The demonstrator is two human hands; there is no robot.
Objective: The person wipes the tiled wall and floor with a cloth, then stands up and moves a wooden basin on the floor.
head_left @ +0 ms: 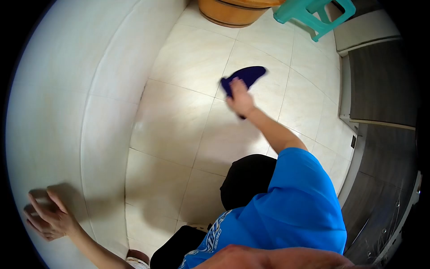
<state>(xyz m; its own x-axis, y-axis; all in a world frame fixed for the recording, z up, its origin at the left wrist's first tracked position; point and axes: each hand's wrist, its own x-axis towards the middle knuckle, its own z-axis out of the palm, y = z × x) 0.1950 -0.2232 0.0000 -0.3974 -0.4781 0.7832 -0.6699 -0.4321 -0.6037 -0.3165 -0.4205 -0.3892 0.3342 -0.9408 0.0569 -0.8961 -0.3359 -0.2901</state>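
Observation:
A dark purple cloth is gripped in my right hand, held out over the pale floor tiles. Its pointed end fans out to the upper right, and both hand and cloth are slightly blurred. Whether the cloth touches the floor I cannot tell. On the left, my left hand rests against the pale tiled wall with its fingers spread and nothing in it.
At the top stands a wooden tub, with a green plastic stool to its right. Dark cabinets line the right side. My bent knee is low over the floor.

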